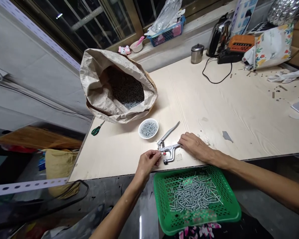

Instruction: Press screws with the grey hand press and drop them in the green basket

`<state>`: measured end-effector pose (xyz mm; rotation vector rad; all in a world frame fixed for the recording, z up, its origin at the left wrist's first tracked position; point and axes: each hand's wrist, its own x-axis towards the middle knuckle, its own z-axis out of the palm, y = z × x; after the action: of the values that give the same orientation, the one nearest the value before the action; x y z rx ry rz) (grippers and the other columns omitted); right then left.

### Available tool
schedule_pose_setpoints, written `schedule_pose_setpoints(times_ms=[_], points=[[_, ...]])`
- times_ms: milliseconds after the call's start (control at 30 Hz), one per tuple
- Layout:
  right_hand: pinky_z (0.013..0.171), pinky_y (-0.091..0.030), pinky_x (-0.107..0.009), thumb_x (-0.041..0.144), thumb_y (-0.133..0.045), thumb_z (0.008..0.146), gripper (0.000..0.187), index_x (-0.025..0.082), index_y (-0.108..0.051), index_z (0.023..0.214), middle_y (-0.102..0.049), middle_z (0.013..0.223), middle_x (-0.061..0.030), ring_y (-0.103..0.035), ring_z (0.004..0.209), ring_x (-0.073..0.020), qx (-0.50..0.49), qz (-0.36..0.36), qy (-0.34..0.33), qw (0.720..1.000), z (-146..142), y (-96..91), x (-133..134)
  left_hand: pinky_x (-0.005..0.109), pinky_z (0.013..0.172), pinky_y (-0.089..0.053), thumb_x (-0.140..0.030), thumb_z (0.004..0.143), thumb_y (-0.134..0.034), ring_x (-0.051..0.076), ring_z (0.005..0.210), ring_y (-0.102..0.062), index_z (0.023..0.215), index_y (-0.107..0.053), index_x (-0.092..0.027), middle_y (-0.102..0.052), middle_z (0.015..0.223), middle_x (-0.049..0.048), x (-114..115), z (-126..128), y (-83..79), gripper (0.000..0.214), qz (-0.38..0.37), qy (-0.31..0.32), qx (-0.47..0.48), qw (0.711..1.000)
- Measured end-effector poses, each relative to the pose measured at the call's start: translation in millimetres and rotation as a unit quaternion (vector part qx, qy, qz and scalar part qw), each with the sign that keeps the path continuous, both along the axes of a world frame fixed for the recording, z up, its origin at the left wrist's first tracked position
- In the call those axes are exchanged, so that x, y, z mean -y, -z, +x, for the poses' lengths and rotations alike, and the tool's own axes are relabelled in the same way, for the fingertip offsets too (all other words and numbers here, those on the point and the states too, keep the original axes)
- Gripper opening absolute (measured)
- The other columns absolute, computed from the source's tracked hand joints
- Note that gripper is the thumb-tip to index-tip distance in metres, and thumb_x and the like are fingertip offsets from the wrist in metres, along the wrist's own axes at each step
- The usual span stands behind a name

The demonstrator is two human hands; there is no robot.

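Note:
Silver snap-fastener pliers (169, 148) lie near the table's front edge, with a spring by the pivot, a red tip in the jaw and the handles spread apart. My right hand (195, 146) is closed on the end of the lower handle. At the jaw, my left hand (149, 161) pinches with thumb and forefinger; what is between them is too small to make out. A white bowl (148, 128) of tiny metal pieces stands just behind the pliers. Below the table edge, a green basket (161, 212) holds many small ridged metal pieces (195, 194).
A large open paper sack (94, 103) of small metal parts stands at the back left. Green-handled scissors (96, 130) lie near the left edge. A lidded metal canister (197, 53), a kettle (216, 36) and a black cord (215, 82) are at the back right.

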<state>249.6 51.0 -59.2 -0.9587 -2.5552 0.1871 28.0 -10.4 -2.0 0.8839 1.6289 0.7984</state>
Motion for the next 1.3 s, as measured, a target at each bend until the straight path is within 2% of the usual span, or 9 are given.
schedule_pose_setpoints(times_ms=[200, 433, 567, 767, 900, 1000, 1100, 1200, 1300], points=[[0.068, -0.030, -0.033, 0.011, -0.037, 0.095, 0.026, 0.016, -0.059, 0.083, -0.056, 0.078, -0.0058, -0.042, 0.075, -0.0192, -0.023, 0.095, -0.018, 0.995, 1.9, -6.5, 10.2, 0.021, 0.052, -0.034, -0.059, 0.053, -0.076, 0.008, 0.052, -0.044, 0.068, -0.067, -0.011, -0.056, 0.057, -0.0016, 10.3, 6.6, 2.2, 0.051, -0.033, -0.013, -0.041, 0.999], [0.067, -0.032, -0.033, 0.009, -0.032, 0.096, 0.032, 0.018, -0.059, 0.081, -0.055, 0.076, -0.0044, -0.042, 0.074, -0.0181, -0.006, 0.115, -0.019, 0.993, 5.5, -10.7, 15.9, 0.021, 0.050, -0.030, -0.060, 0.049, -0.077, 0.007, 0.050, -0.040, 0.067, -0.066, -0.010, -0.053, 0.052, -0.0016, 10.0, 7.2, 11.0, 0.055, -0.039, -0.006, -0.061, 0.997], [0.065, -0.032, -0.032, 0.009, -0.036, 0.095, 0.028, 0.016, -0.057, 0.077, -0.052, 0.073, -0.0041, -0.040, 0.071, -0.0179, -0.023, 0.135, -0.013, 0.990, 4.6, -7.8, 13.1, 0.020, 0.048, -0.026, -0.062, 0.044, -0.077, 0.006, 0.047, -0.038, 0.066, -0.064, -0.010, -0.050, 0.050, -0.0033, -0.4, 4.4, 8.3, 0.057, -0.084, 0.039, -0.079, 0.993], [0.065, -0.033, -0.032, 0.010, -0.041, 0.093, 0.022, 0.016, -0.057, 0.079, -0.055, 0.077, -0.0045, -0.044, 0.074, -0.0182, 0.006, 0.079, -0.028, 0.996, 4.2, -5.1, 13.0, 0.022, 0.047, -0.024, -0.065, 0.040, -0.075, 0.006, 0.044, -0.033, 0.051, -0.055, -0.014, -0.043, 0.044, -0.0053, -14.4, -4.0, 6.1, 0.056, -0.163, 0.180, -0.106, 0.964], [0.074, -0.040, -0.035, 0.027, -0.058, 0.088, 0.011, 0.016, -0.059, 0.089, -0.060, 0.096, -0.0077, -0.051, 0.089, -0.0214, 0.006, -0.023, -0.035, 0.999, 9.7, -11.1, 8.8, 0.022, 0.048, -0.026, -0.065, 0.044, -0.074, 0.006, 0.044, -0.034, 0.044, -0.048, -0.016, -0.042, 0.042, -0.0049, -13.6, -4.9, 7.0, 0.055, -0.164, 0.214, -0.115, 0.956], [0.092, -0.039, -0.044, 0.046, -0.070, 0.077, 0.058, 0.015, -0.050, 0.122, -0.045, 0.135, -0.0167, -0.040, 0.122, -0.0304, -0.018, -0.051, -0.053, 0.997, 14.5, -14.9, -5.7, 0.022, 0.048, -0.025, -0.064, 0.044, -0.074, 0.006, 0.044, -0.034, 0.046, -0.050, -0.016, -0.043, 0.042, -0.0053, -11.7, -2.5, 5.5, 0.054, -0.165, 0.200, -0.113, 0.959], [0.100, -0.032, -0.051, 0.054, -0.077, 0.064, 0.092, 0.014, -0.037, 0.136, -0.034, 0.144, -0.0205, -0.026, 0.133, -0.0372, 0.023, -0.061, -0.087, 0.994, 14.1, -17.0, -27.7, 0.022, 0.047, -0.025, -0.061, 0.043, -0.076, 0.006, 0.043, -0.034, 0.047, -0.052, -0.015, -0.045, 0.042, -0.0054, -11.8, 0.3, 3.1, 0.052, -0.181, 0.187, -0.115, 0.959], [0.099, -0.031, -0.055, 0.058, -0.079, 0.057, 0.097, 0.015, -0.040, 0.134, -0.046, 0.135, -0.0183, -0.034, 0.127, -0.0390, 0.080, -0.085, -0.118, 0.986, 10.2, -22.0, -44.8, 0.022, 0.046, -0.024, -0.058, 0.042, -0.077, 0.006, 0.042, -0.033, 0.047, -0.052, -0.016, -0.045, 0.041, -0.0056, -12.3, 2.0, 1.7, 0.050, -0.192, 0.177, -0.109, 0.959], [0.094, -0.034, -0.053, 0.061, -0.078, 0.056, 0.093, 0.012, -0.045, 0.129, -0.054, 0.122, -0.0169, -0.045, 0.113, -0.0352, 0.094, -0.100, -0.120, 0.983, 8.0, -29.9, -49.8, 0.022, 0.046, -0.024, -0.057, 0.042, -0.077, 0.006, 0.042, -0.033, 0.048, -0.054, -0.015, -0.045, 0.041, -0.0057, -12.0, 2.3, 2.1, 0.048, -0.192, 0.171, -0.105, 0.961]])
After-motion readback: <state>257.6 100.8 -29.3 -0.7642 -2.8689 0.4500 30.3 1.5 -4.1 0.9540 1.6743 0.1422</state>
